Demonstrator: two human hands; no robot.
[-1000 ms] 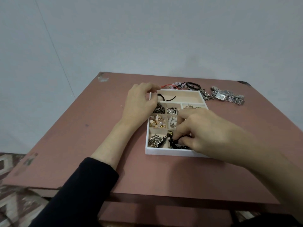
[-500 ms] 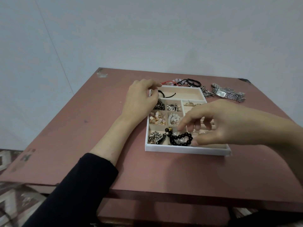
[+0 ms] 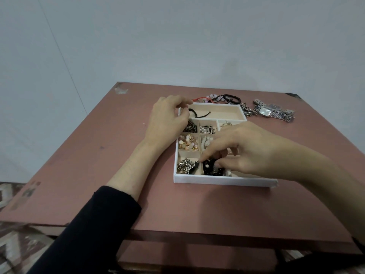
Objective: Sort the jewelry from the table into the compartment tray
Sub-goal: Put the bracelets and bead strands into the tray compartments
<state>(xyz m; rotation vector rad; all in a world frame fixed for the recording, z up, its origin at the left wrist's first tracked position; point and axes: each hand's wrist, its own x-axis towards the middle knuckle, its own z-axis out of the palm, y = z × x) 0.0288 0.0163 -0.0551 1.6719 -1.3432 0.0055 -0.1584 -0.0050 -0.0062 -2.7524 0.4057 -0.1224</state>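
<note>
One broad reddish bench [image 3: 88, 175] carries the white compartment tray [image 3: 217, 179]. Both hands are at the tray. The left hand [image 3: 167, 119] pinches the tray's far left corner wall and steadies it. The right hand [image 3: 252, 151], fingers curled down, closes on the black bead bracelet [image 3: 209, 169] in the middle compartment of the tray's near row.

To do this well, I would tuck the beads fully below the dividers so none spill onto the silver chain [image 3: 186, 165] one compartment to the left, then lift the fingers straight up. Bare bench lies left of the tray and in front of it, down to the near edge. A watch [image 3: 270, 111] and loose bracelets [image 3: 223, 97] lie just behind the tray, so reaching them means clearing its far rim.
</note>
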